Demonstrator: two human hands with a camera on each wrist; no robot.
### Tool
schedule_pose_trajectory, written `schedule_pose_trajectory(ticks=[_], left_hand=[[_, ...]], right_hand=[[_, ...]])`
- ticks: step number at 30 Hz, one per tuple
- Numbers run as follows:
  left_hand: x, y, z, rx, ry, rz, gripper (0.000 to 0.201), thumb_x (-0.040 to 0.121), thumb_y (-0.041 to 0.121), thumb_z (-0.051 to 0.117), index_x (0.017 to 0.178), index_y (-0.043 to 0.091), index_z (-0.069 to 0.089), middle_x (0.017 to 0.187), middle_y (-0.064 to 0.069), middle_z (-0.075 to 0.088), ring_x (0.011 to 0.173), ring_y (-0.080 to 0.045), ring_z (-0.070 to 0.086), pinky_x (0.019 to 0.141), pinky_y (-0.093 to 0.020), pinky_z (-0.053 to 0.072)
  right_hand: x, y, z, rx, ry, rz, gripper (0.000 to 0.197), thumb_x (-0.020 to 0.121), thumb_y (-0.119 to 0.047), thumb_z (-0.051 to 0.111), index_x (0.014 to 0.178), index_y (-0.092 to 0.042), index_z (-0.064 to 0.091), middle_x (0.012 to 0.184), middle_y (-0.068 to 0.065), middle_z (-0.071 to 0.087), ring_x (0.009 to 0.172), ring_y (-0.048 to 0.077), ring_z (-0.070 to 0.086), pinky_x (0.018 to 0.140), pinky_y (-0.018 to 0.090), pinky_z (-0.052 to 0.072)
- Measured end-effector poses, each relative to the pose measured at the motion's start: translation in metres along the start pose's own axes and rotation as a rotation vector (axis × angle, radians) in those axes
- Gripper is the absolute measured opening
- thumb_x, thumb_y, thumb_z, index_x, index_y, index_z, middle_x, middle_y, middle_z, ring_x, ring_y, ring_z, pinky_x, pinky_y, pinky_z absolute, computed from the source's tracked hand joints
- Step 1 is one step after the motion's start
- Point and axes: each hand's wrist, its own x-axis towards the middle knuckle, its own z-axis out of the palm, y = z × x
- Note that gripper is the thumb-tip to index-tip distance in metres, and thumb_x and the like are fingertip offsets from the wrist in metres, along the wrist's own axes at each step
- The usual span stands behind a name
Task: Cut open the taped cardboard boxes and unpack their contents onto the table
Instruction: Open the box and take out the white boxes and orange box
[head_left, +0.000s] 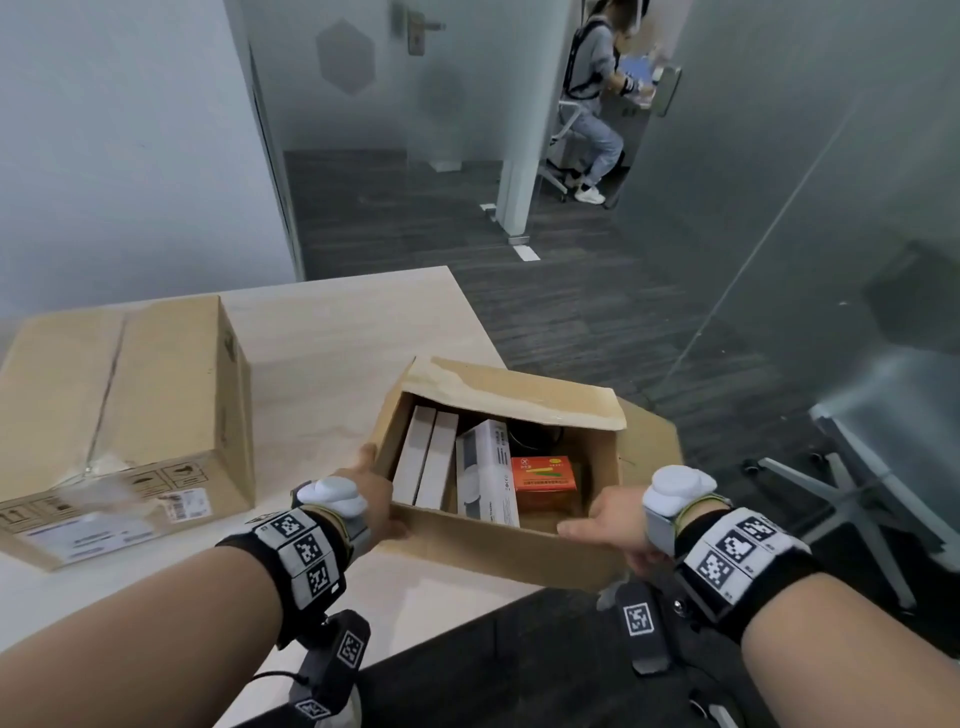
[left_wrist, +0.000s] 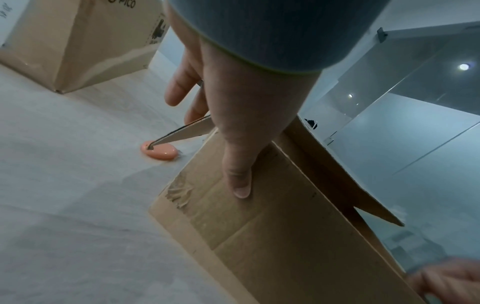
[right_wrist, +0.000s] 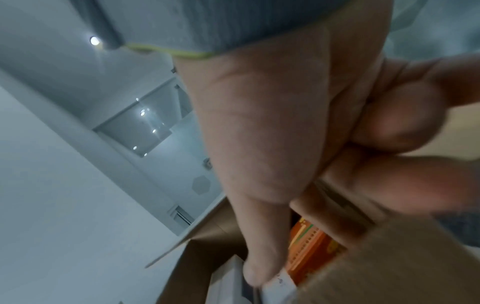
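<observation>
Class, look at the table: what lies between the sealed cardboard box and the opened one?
In the left wrist view, a pink-handled pair of scissors lies on the table between the sealed box and the opened box.

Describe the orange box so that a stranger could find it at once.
On the wooden table, find the open cardboard box held by both hands, right of the bigger closed box. Inside, at its right end, lies the small orange box. The packages beside it are white.

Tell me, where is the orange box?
In the head view, the orange box sits inside the open cardboard box, toward its right side, beside a white packet, between the two hands.
</observation>
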Motion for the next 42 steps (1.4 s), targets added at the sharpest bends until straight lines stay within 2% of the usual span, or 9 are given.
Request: schedule_pose_trajectory(ticks=[2,4,7,12,18,24,28,35,42], left_hand=[[0.006,-0.004,0.002,-0.019,0.019,0.023,0.053,0.079,0.072,0.064,0.105,0.026,0.068,0.148,0.001,0.022,0.077,-0.022,0.058,0.084,-0.043,0.056],[0.011,-0.009,0.004,-0.059,0.032,0.041,0.048,0.075,0.071,0.067,0.102,0.031,0.067,0.146,0.003,0.023,0.076,-0.021,0.059,0.082,-0.042,0.057],[0.013,-0.012,0.008,-0.137,0.062,0.059,0.049,0.074,0.064,0.075,0.112,0.035,0.065,0.153,0.004,0.018,0.093,-0.024,0.063,0.09,-0.042,0.055],[0.018,-0.014,0.016,-0.229,0.082,0.063,0.073,0.075,0.057,0.08,0.139,0.039,0.05,0.164,0.002,0.007,0.115,-0.029,0.059,0.102,-0.041,0.051],[0.03,-0.018,0.028,-0.261,0.086,0.046,0.073,0.071,0.059,0.081,0.136,0.043,0.051,0.166,0.001,0.002,0.126,-0.035,0.05,0.109,-0.044,0.045],[0.044,-0.034,0.017,-0.243,0.07,0.059,0.059,0.073,0.061,0.078,0.125,0.046,0.055,0.165,0.008,0.003,0.118,-0.029,0.053,0.102,-0.046,0.049],[0.055,-0.05,0.001,-0.182,0.046,0.087,0.056,0.076,0.063,0.074,0.126,0.049,0.054,0.164,0.013,0.003,0.119,-0.027,0.054,0.096,-0.044,0.051],[0.08,-0.065,-0.023,-0.12,0.065,0.201,0.06,0.078,0.051,0.081,0.133,0.042,0.057,0.166,0.01,0.01,0.126,-0.025,0.05,0.103,-0.035,0.046],[0.093,-0.078,-0.026,-0.115,0.02,0.293,0.056,0.068,0.061,0.079,0.117,0.048,0.057,0.164,0.017,0.007,0.117,-0.022,0.056,0.097,-0.04,0.051]], right_hand=[[0.011,-0.007,-0.004,0.08,0.204,-0.069,0.061,0.091,-0.074,0.042,0.1,-0.022,0.072,0.07,-0.004,0.068,0.077,0.023,0.07,0.066,0.028,0.048],[0.023,-0.018,-0.004,0.163,0.329,-0.103,0.051,0.094,-0.066,0.046,0.129,-0.032,0.06,0.104,-0.005,0.07,0.097,0.019,0.067,0.082,0.03,0.05],[0.039,-0.031,-0.005,0.28,0.485,-0.212,0.067,0.095,-0.051,0.053,0.155,-0.034,0.029,0.154,0.0,0.042,0.134,0.025,0.048,0.109,0.036,0.042],[0.057,-0.04,-0.029,0.371,0.742,-0.172,0.077,0.093,-0.04,0.059,0.158,-0.034,0.02,0.167,-0.004,0.012,0.151,0.026,0.017,0.121,0.043,0.023],[0.094,-0.039,-0.067,0.206,0.624,-0.031,0.082,0.09,-0.043,0.055,0.159,-0.036,0.011,0.169,-0.007,0.005,0.155,0.022,0.001,0.122,0.056,0.016],[0.12,-0.041,-0.081,0.04,0.512,0.042,0.058,0.095,-0.043,0.048,0.15,-0.031,0.033,0.15,0.003,0.043,0.133,0.032,0.046,0.106,0.052,0.039],[0.127,-0.045,-0.082,0.109,0.477,0.095,0.043,0.094,-0.048,0.048,0.133,-0.03,0.043,0.123,0.003,0.059,0.11,0.031,0.059,0.097,0.051,0.044],[0.125,-0.062,-0.065,0.099,0.44,0.27,0.052,0.083,-0.053,0.055,0.125,-0.025,0.041,0.128,0.008,0.05,0.118,0.033,0.05,0.094,0.05,0.038],[0.111,-0.06,-0.072,0.188,0.454,0.282,0.067,0.081,-0.06,0.052,0.14,-0.032,0.039,0.14,0.004,0.043,0.122,0.031,0.05,0.09,0.043,0.044]])
